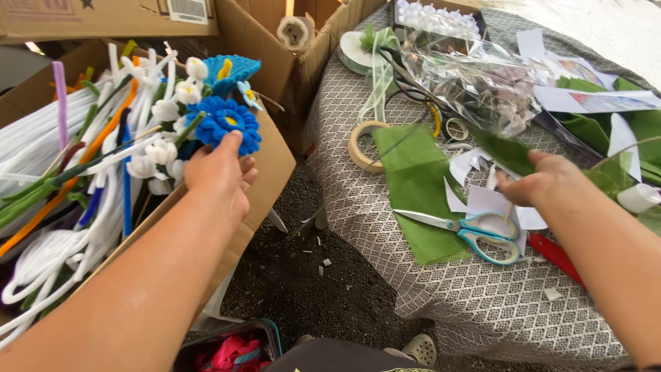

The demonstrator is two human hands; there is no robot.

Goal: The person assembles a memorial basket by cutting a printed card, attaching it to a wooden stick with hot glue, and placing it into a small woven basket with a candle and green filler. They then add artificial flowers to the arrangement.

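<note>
A bunch of blue and white flowers (200,131) is held tight by the left hand (220,176) over the box (275,165), a green leaf (506,153) is pinched by the right hand (544,182), and flowers could be dropped if tipped.

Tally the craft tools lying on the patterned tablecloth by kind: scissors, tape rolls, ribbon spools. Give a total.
Scissors: 1, teal-handled, lying on green paper.
Tape rolls: 2, one tan, one small.
Ribbon spools: 1, white with green ribbon.
Total: 4
</note>
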